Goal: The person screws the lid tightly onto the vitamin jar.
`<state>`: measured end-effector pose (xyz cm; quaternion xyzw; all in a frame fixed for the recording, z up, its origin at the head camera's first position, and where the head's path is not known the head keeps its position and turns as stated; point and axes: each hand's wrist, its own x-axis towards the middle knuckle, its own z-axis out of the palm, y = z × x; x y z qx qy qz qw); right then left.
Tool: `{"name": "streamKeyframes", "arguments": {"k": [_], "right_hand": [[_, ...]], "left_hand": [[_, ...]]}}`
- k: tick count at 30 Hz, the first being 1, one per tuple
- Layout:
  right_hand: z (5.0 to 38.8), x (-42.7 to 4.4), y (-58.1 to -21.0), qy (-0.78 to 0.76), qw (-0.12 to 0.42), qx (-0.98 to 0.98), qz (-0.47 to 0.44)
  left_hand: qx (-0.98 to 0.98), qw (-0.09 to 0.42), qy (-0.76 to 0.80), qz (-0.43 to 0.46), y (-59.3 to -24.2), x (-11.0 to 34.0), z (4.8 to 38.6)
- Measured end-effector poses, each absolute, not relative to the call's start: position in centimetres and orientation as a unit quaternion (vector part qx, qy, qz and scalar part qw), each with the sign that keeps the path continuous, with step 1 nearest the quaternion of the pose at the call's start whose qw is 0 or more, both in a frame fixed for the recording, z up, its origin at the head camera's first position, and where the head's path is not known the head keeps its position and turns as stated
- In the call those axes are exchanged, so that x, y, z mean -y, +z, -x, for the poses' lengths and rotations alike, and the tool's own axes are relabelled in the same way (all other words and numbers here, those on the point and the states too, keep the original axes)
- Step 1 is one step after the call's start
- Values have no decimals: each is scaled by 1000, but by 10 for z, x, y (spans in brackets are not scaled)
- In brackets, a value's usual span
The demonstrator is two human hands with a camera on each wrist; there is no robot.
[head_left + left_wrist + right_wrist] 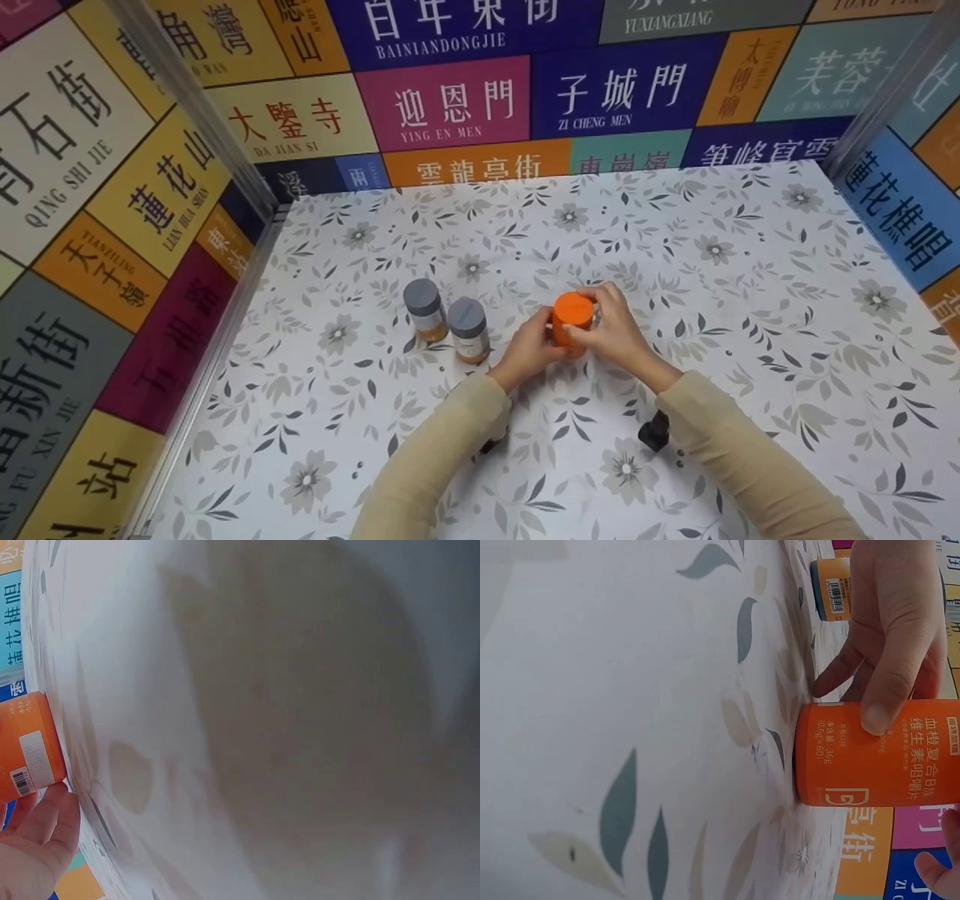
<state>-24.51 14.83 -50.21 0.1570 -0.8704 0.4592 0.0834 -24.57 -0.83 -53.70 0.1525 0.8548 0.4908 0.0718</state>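
Note:
An orange bottle (574, 309) with an orange lid stands upright on the table. My left hand (531, 349) grips its lower left side; the right wrist view shows the thumb (885, 701) pressed across the printed front. In the left wrist view, fingers (56, 821) of that hand lie at the base of the bottle (30, 746). My right hand (619, 330) curls round the lid from the right, thumb in front and fingers behind. Only part of the right hand (941, 859) shows in its own wrist view, and the lid is out of frame there.
Two grey-lidded bottles, a left one (425, 309) and a right one (469, 330), stand upright left of my hands. A white table (480, 225) with a leaf and flower print lies beneath. Coloured sign panels (442, 101) wall it in behind and at the sides.

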Motion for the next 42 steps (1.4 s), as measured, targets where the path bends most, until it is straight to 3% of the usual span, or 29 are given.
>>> {"name": "streamKeyframes", "arguments": {"k": [6,25,42], "right_hand": [[248,-147,-496,447,41,876,-175],[252,-142,-494,436,52,873,-213],[257,-133,-494,433,51,871,-227]], "left_hand": [[-857,71,490,-143,-536,12,244],[-856,69,494,-135,-530,28,229],[-848,46,506,-149,-521,75,171]]}}
